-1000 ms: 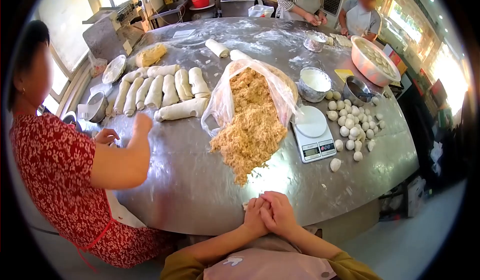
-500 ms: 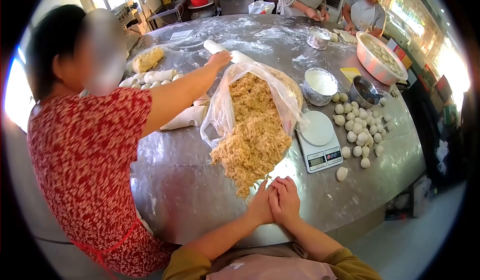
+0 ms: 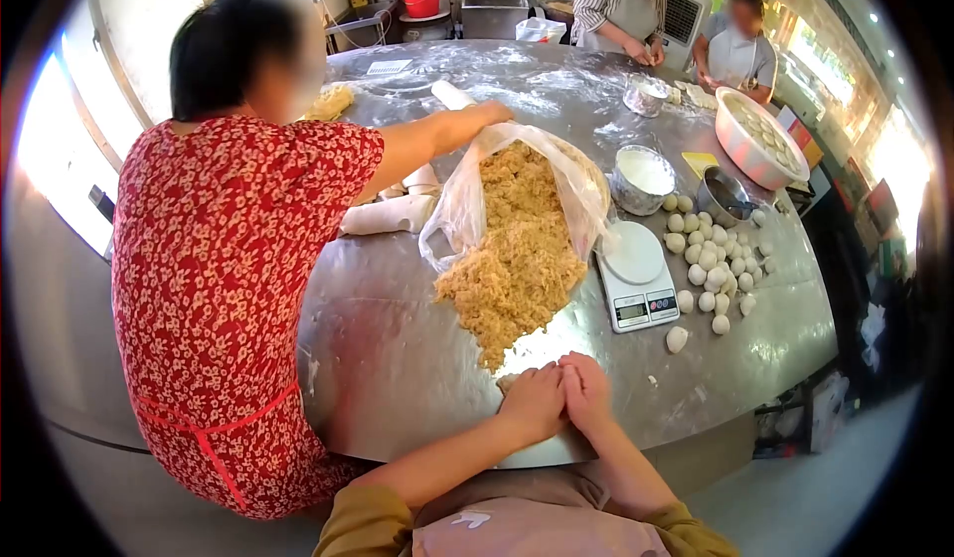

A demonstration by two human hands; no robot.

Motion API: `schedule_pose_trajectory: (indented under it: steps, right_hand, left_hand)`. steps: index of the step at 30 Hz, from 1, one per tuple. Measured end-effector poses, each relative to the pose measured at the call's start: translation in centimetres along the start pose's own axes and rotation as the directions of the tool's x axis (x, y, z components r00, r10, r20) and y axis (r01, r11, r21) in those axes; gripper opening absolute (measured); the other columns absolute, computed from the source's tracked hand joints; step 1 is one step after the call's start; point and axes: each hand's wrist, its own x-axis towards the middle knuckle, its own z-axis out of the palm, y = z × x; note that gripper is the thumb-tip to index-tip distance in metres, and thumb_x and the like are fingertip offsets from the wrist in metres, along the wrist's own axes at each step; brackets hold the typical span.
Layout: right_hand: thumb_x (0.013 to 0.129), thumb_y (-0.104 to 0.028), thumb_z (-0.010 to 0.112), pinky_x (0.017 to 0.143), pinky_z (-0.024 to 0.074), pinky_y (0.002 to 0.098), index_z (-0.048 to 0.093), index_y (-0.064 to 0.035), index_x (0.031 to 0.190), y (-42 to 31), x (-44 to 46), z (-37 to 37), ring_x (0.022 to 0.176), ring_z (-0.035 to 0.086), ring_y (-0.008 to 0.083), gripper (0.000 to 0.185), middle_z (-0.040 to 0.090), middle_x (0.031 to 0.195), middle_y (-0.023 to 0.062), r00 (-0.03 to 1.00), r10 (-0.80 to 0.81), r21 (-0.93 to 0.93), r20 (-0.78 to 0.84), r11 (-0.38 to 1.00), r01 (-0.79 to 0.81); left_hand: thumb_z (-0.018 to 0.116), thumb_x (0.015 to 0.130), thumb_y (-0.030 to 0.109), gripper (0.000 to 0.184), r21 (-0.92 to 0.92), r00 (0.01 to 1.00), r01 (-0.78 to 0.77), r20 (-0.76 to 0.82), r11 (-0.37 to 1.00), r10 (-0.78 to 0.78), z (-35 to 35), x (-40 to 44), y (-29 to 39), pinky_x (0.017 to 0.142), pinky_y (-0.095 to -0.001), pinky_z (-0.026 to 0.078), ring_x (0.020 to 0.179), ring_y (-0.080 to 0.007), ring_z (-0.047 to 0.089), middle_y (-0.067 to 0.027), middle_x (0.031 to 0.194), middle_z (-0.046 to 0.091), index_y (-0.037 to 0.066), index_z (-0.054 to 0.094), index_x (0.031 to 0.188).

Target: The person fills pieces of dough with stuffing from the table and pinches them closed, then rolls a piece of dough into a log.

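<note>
My left hand (image 3: 534,398) and my right hand (image 3: 586,388) press together at the front edge of the metal table, fingers curled. Whatever they may hold between them is hidden. A small light piece shows beside my left fingers. Just beyond my hands, crumbly tan filling (image 3: 517,269) spills out of an open clear plastic bag (image 3: 465,194). Right of it a white kitchen scale (image 3: 637,279) has a bare round plate. Many pale dough balls (image 3: 714,259) lie farther right.
A co-worker in red floral clothing (image 3: 229,289) leans over the table at left, arm reaching behind the bag. Dough rolls (image 3: 390,215) lie near that arm. A flour tub (image 3: 642,177), metal bowl (image 3: 723,197) and large basin (image 3: 760,140) stand at right. Two people work at the far side.
The co-worker at left has leaned in and stretched an arm across the table to behind the bag. My hands stay together, shifted slightly. The view has turned a little.
</note>
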Motion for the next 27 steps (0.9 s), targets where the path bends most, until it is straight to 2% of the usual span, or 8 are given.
schedule_pose_trajectory:
  steps: [1,4,7,8,12,19,25,27]
  right_hand:
    - [0.095,-0.013,0.055,0.086,0.0505,0.0364,0.067,-0.0011,0.101,0.6,-0.4,-0.5,0.095,0.065,0.0273,0.018,0.068,0.099,0.0143,0.997,0.077,0.019,-0.028,0.997,-0.077]
    - [0.100,-0.015,0.048,0.084,0.0506,0.0327,0.067,-0.0007,0.104,1.5,-1.0,-2.0,0.092,0.066,0.0205,0.024,0.068,0.101,0.0121,0.975,0.219,0.117,-0.042,0.970,-0.213]
    - [0.099,-0.013,0.048,0.085,0.0506,0.0315,0.065,-0.0013,0.109,1.5,-1.4,-2.4,0.093,0.065,0.0202,0.023,0.067,0.103,0.0109,0.965,0.259,0.260,0.037,0.930,-0.259]
    - [0.098,-0.012,0.050,0.084,0.0509,0.0321,0.065,-0.0015,0.108,1.5,-1.7,-1.8,0.093,0.065,0.0213,0.021,0.067,0.102,0.0115,0.972,0.228,0.234,0.054,0.943,-0.234]
    - [0.093,-0.012,0.057,0.083,0.0519,0.0331,0.066,-0.0026,0.105,-0.1,-2.4,-0.1,0.094,0.065,0.0246,0.018,0.067,0.104,0.0132,0.988,0.046,0.182,0.145,0.981,-0.073]
    - [0.096,-0.013,0.051,0.074,0.0517,0.0318,0.069,-0.0005,0.092,-1.4,-2.1,2.4,0.081,0.066,0.0220,0.022,0.070,0.088,0.0122,0.978,0.202,0.198,-0.044,0.962,-0.190]
    - [0.096,-0.014,0.053,0.072,0.0520,0.0323,0.069,-0.0010,0.093,-1.5,0.1,2.7,0.077,0.066,0.0239,0.021,0.068,0.083,0.0131,0.965,0.261,0.185,0.036,0.947,-0.263]
    - [0.097,-0.015,0.054,0.073,0.0521,0.0325,0.069,-0.0012,0.094,-2.3,0.3,3.5,0.078,0.066,0.0243,0.020,0.068,0.084,0.0131,0.956,0.285,0.279,0.077,0.914,-0.295]
  left_hand:
    - [0.072,0.078,0.030,0.054,-0.052,0.982,-0.082,-0.173,0.995,0.072,-0.8,-1.0,0.5,0.093,-0.0405,0.043,0.114,-0.0291,0.056,-0.0125,0.113,0.062,0.006,0.057,0.124]
    - [0.072,0.080,0.032,0.051,-0.269,0.997,-0.070,-0.001,0.961,0.072,-2.5,-2.2,0.5,0.091,-0.0447,0.045,0.107,-0.0302,0.061,-0.0109,0.116,0.063,0.006,0.060,0.122]
    - [0.073,0.079,0.037,0.050,-0.260,0.978,-0.029,-0.206,0.965,-0.027,-2.9,-2.9,-1.0,0.091,-0.0447,0.046,0.106,-0.0336,0.061,-0.0139,0.113,0.065,0.005,0.063,0.117]
    - [0.073,0.079,0.038,0.049,-0.220,0.952,-0.043,-0.305,0.974,-0.027,-2.9,-3.0,-1.6,0.091,-0.0448,0.046,0.106,-0.0338,0.061,-0.0143,0.113,0.065,0.005,0.064,0.116]
    - [0.073,0.079,0.038,0.051,-0.202,0.943,-0.172,-0.317,0.964,0.102,-0.2,-3.8,-2.7,0.090,-0.0458,0.046,0.104,-0.0357,0.061,-0.0158,0.112,0.066,0.003,0.064,0.115]
    - [0.059,0.087,0.023,0.024,-0.308,0.918,0.219,-0.256,0.926,-0.303,2.1,-2.3,-0.5,0.079,-0.0448,0.049,0.092,-0.0375,0.060,-0.0155,0.096,0.066,0.006,0.066,0.102]
    - [0.054,0.089,0.028,0.025,-0.378,0.913,0.294,-0.162,0.878,-0.375,1.5,-0.8,-2.3,0.067,-0.0455,0.049,0.078,-0.0336,0.061,-0.0124,0.080,0.063,0.009,0.068,0.095]
    - [0.056,0.088,0.028,0.023,-0.358,0.896,0.182,-0.324,0.916,-0.305,-0.1,-2.0,-2.7,0.066,-0.0454,0.049,0.078,-0.0338,0.061,-0.0124,0.080,0.063,0.009,0.068,0.092]
